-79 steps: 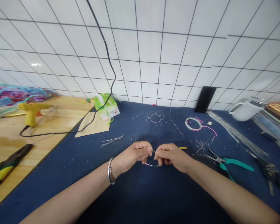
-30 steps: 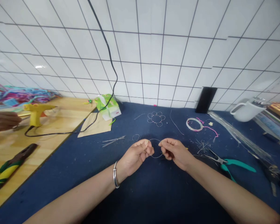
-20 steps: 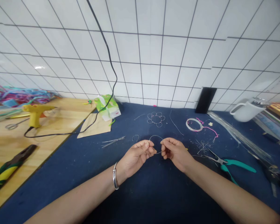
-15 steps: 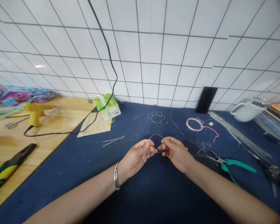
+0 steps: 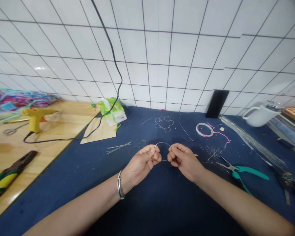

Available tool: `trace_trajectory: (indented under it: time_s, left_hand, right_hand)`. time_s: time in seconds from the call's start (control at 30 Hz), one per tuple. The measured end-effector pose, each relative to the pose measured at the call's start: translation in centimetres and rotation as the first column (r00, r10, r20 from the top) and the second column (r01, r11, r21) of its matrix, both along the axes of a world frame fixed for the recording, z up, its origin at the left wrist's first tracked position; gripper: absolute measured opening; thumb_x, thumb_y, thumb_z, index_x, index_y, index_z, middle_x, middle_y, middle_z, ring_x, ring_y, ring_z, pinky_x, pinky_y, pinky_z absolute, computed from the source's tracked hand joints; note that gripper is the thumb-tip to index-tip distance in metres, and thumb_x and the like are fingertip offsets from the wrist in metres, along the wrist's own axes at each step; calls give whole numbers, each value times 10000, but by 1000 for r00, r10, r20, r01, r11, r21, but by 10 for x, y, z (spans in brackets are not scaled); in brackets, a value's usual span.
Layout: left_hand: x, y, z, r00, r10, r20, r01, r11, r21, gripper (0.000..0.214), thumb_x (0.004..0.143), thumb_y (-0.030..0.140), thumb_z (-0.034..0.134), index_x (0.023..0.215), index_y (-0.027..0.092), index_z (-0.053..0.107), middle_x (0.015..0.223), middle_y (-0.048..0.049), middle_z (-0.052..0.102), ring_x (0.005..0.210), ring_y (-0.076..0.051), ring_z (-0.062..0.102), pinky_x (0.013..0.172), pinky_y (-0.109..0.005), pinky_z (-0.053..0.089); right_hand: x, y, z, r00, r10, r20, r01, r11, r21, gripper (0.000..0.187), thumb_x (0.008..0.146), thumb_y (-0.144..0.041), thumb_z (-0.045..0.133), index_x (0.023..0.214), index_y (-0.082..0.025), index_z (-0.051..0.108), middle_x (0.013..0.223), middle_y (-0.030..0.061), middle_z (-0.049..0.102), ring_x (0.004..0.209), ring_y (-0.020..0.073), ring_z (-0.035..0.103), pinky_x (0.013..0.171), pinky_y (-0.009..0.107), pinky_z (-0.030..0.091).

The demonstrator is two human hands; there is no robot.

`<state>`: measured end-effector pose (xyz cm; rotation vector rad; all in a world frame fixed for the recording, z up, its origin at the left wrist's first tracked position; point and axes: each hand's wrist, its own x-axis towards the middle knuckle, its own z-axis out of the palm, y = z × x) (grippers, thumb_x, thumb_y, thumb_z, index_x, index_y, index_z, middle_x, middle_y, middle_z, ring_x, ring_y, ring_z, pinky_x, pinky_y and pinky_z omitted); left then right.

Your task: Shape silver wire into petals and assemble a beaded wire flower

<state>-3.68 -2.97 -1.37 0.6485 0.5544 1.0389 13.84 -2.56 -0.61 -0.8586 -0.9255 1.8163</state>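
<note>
Between my two hands is a thin wire ring [image 5: 163, 143], its upper and lower arcs showing in the gap. My left hand [image 5: 144, 161], with a silver bangle at the wrist, pinches the ring's left side. Closed on its right side are the fingers of my right hand [image 5: 184, 160]. Where the wire ends lie is hidden by the fingers. Beyond the hands a flower-shaped wire frame [image 5: 165, 124] with several loops lies on the dark blue mat [image 5: 71, 183]. A small bent wire [image 5: 142, 143] and several straight wires [image 5: 118, 148] rest to the left.
Teal-handled pliers [image 5: 250, 172], wire scraps [image 5: 213, 152] and a white roll [image 5: 204, 130] with pink cord lie right. A wire bundle [image 5: 253, 141], black block [image 5: 217, 104] and white mug [image 5: 257, 115] stand behind. Left are a yellow glue gun [image 5: 35, 119] and yellow-green pliers [image 5: 12, 175].
My hands have drawn slightly apart, mostly the left one moving left, and more of the wire ring shows between them. The whole view has shifted a little.
</note>
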Motion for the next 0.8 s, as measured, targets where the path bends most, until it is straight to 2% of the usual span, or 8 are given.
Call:
trace_trajectory:
  time_s: [0.27, 0.57, 0.67, 0.8]
  left_hand:
    - [0, 4, -7, 988, -82, -128, 79, 997, -26, 161, 845, 245, 502, 896, 118, 587, 624, -12, 529, 611, -100, 511, 632, -232, 383]
    - [5, -3, -2, 985, -57, -162, 49, 997, -55, 221, 799, 272, 579, 973, 136, 584, 832, -71, 612, 773, -145, 583, 730, -273, 421]
    - [7, -3, 0, 980, -27, -198, 21, 999, -35, 232, 786, 302, 592, 946, 133, 588, 785, -63, 616, 717, -134, 585, 684, -255, 427]
    - [9, -1, 4, 964, -33, -264, 36, 999, 8, 245, 799, 345, 562, 904, 127, 597, 682, -33, 590, 578, -99, 548, 563, -218, 403]
  right_hand:
    - [6, 6, -3, 987, 81, 136, -81, 997, -8, 247, 768, -409, 571, 830, -170, 565, 570, -37, 470, 512, 89, 474, 435, 208, 304]
    - [8, 8, -8, 985, -24, 172, 25, 1000, -4, 232, 736, -395, 601, 795, -174, 558, 575, -36, 516, 514, 97, 530, 482, 233, 448]
    - [8, 9, -2, 980, -12, 197, 9, 1000, 15, 273, 730, -420, 598, 858, -182, 559, 579, -35, 536, 518, 104, 553, 472, 228, 455]
    - [7, 11, 3, 961, 33, 273, -54, 996, 71, 302, 751, -452, 558, 883, -180, 567, 535, -47, 518, 448, 89, 521, 396, 194, 402]
